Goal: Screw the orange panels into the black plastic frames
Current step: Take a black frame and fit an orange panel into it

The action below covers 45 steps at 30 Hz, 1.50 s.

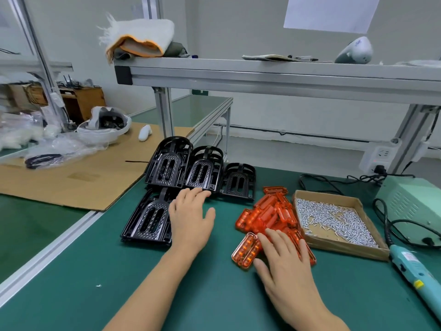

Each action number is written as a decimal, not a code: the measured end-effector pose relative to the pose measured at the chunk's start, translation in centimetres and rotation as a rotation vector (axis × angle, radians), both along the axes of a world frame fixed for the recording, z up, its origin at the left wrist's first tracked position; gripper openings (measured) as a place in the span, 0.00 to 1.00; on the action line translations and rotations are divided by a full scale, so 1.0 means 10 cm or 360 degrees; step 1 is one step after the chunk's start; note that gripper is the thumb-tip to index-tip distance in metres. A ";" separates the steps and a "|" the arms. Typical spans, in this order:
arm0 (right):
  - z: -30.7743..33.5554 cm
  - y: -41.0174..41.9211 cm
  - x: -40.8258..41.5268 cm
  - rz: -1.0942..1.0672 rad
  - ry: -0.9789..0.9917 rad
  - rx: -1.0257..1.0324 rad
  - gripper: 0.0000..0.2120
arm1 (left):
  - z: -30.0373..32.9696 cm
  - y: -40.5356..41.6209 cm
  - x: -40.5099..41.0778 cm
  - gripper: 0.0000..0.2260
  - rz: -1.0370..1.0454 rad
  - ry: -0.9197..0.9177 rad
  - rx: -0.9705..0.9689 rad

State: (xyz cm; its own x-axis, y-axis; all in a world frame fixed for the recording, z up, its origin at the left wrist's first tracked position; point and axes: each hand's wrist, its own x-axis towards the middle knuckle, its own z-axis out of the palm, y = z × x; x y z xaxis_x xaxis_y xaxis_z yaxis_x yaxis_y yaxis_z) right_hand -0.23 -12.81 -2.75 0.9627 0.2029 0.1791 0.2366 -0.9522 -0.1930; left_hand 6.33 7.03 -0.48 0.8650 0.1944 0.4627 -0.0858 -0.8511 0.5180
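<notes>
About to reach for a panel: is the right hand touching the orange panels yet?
Touching. The head view shows the right hand lying open with its fingers straight on the near edge of the orange panels pile.

right hand (284, 256) hides some orange panels (269, 216) | electric screwdriver (415, 273) cut by right edge

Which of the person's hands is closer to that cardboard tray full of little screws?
Right. The right hand lies on the orange panels just left of the cardboard tray; the left hand is farther left, by the black frames.
</notes>
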 end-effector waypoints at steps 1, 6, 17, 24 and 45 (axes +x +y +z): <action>0.00 0.00 0.01 0.0009 -0.0004 0.0012 0.25 | 0.00 0.12 0.01 0.22 0.0108 0.0112 0.0042; 0.03 0.04 0.00 0.0049 0.0005 0.0142 0.25 | -0.04 0.58 0.00 0.45 0.0418 0.0659 0.0143; 0.12 0.05 -0.06 0.0063 0.0018 0.0098 0.25 | -0.05 0.82 0.00 0.50 0.0517 0.0831 -0.0057; 0.20 0.10 -0.11 0.0120 0.0033 0.0130 0.25 | 0.01 0.83 -0.05 0.48 0.0448 0.0889 -0.0038; 0.57 1.39 1.23 -0.0600 0.0952 0.1876 0.12 | -0.18 0.54 -0.13 0.50 0.0324 0.0712 0.0392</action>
State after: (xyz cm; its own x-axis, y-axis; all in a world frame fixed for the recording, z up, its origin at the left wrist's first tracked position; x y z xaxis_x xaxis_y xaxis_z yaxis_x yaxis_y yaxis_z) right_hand 12.10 1.08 2.95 0.9157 -0.0670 -0.3963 -0.4019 -0.1426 -0.9045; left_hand 5.05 12.42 -2.26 0.9439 0.3109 0.1116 0.2761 -0.9281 0.2498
